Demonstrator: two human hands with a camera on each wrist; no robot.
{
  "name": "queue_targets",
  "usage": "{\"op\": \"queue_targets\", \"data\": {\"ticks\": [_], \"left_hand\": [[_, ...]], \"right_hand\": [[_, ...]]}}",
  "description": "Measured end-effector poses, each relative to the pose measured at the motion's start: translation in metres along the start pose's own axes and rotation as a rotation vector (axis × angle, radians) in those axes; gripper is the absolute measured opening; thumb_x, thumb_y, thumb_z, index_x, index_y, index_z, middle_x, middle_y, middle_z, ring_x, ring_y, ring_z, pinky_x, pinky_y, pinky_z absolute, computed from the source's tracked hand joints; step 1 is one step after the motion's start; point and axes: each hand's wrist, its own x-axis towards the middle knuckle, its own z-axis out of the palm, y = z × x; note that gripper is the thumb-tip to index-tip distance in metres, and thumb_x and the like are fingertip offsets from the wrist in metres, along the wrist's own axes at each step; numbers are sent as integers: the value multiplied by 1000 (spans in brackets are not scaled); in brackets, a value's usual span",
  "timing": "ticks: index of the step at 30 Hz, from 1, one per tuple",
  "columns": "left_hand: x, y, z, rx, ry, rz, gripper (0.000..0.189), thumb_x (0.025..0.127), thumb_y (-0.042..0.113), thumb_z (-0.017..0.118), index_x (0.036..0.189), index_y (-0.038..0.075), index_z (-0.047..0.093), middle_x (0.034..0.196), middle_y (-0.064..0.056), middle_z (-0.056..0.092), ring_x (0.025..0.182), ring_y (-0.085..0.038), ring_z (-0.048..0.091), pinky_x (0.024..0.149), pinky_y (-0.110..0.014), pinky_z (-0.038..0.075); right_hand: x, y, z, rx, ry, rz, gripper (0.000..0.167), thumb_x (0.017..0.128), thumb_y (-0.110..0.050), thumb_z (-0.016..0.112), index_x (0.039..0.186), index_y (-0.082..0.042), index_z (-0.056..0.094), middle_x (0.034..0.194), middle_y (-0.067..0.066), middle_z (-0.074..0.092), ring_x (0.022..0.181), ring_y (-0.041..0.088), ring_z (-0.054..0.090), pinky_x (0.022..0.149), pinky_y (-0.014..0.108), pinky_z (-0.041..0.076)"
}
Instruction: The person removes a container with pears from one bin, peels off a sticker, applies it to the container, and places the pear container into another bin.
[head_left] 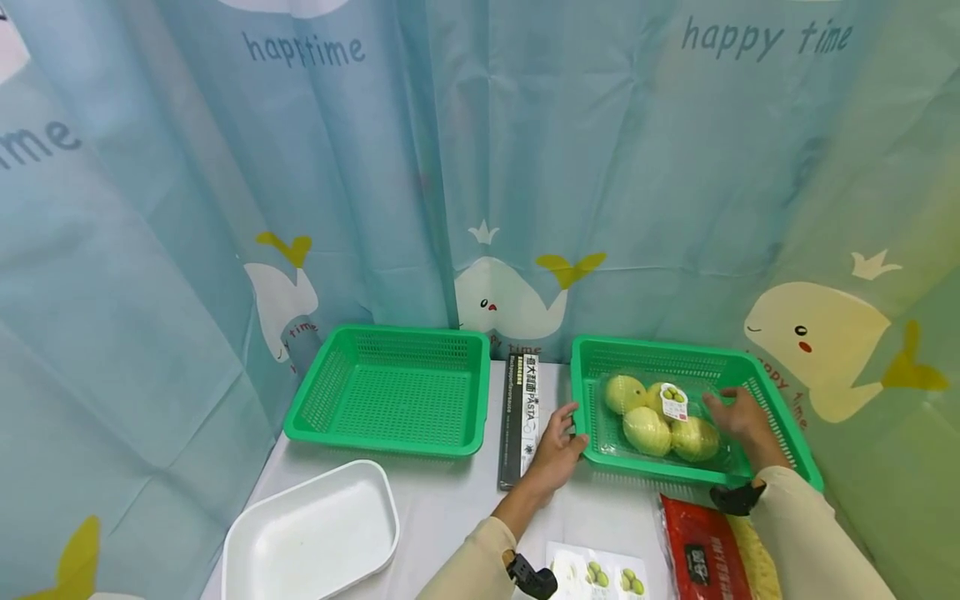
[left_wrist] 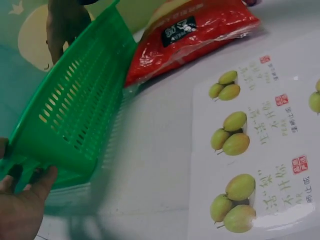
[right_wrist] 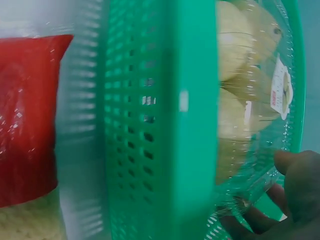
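Observation:
A clear film-wrapped tray of pears [head_left: 648, 429] with a white label on top lies in the right green basket [head_left: 667, 350]. My left hand [head_left: 553, 457] grips the rim at that basket's front left corner; in the left wrist view its fingers [left_wrist: 42, 185] are at the green wall. Inside the basket, my right hand [head_left: 742, 414] is at the right end of the pear pack, fingers spread and loosely bent. In the right wrist view the right thumb [right_wrist: 284, 161] stands apart from the other fingers, which are beside the wrap's end and partly hidden.
Another green basket [head_left: 386, 400] stands at the back left, with a white tray [head_left: 315, 533] before it. A pasta box [head_left: 519, 421] lies between the baskets. Near the front are a sheet of pear labels [head_left: 596, 573] and a red bag [head_left: 705, 550]. A curtain [head_left: 420, 167] hangs behind.

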Motion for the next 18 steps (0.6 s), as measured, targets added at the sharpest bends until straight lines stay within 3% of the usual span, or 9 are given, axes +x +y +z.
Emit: {"op": "queue_targets", "data": {"ticks": [7,10,13,15,18], "left_hand": [[-10,7,-9,257,-25,40,56,108,18,55,162,13,40,161,-14,46,139,-37,53,108,-46,53],[-25,8,-18,345,-48,59,55,109,25,52,162,16,40,163,-10,45,144,-38,50,110,-46,52],[-47,15,-30,413,-82,106,53,110,26,50,162,20,40,164,-7,42,148,-36,45,113,-48,49],[-63,22,-41,512,-96,173,52,111,26,51,162,25,39,166,-6,41,151,-32,42,115,-47,48],[-84,34,-60,835,-64,412,55,107,26,60,160,25,44,165,-3,43,152,-28,39,119,-51,43]], "right_hand": [[2,9,1,-73,27,-17,85,112,-54,28,156,19,20,146,50,35,128,69,42,96,76,44],[1,12,4,-104,61,-16,89,111,-58,26,156,19,19,147,51,33,127,69,42,94,77,42],[-1,8,12,-132,153,-51,89,110,-58,27,155,18,24,147,49,36,126,68,43,92,78,41],[-5,1,20,-130,240,-104,85,110,-56,31,154,17,30,146,48,39,126,68,44,91,78,41],[-17,-17,34,-120,369,-208,75,111,-49,39,151,14,41,144,46,46,125,66,46,90,78,38]]}}
